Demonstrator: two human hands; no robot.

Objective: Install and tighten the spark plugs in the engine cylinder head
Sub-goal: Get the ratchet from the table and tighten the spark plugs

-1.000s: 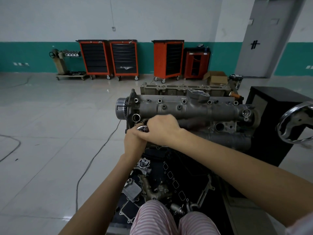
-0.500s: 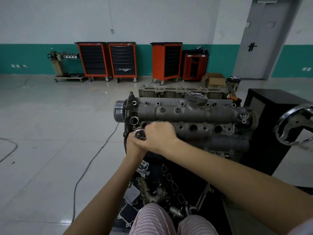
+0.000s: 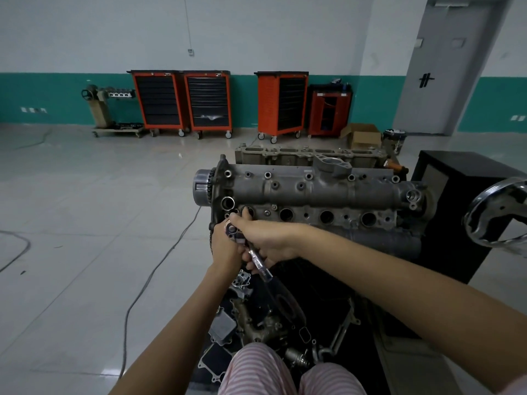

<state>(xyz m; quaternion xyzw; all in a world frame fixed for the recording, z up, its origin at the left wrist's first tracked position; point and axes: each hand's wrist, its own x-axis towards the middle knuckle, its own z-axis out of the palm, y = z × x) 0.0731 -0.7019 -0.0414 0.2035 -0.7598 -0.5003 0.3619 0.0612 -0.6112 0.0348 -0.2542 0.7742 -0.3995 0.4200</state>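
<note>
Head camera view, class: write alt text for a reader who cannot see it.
Both hands, left hand and right hand, grip a ratchet wrench at the leftmost spark plug hole of a grey cylinder head. Three holes to its right look open. Orange tool carts line the far wall.

dull, rough cast-metal cylinder head (image 3: 313, 192); shiny chrome ratchet (image 3: 248, 246); polished chrome handwheel (image 3: 499, 215); glossy tiled floor (image 3: 99, 209); striped cloth trousers (image 3: 256, 372).
</note>
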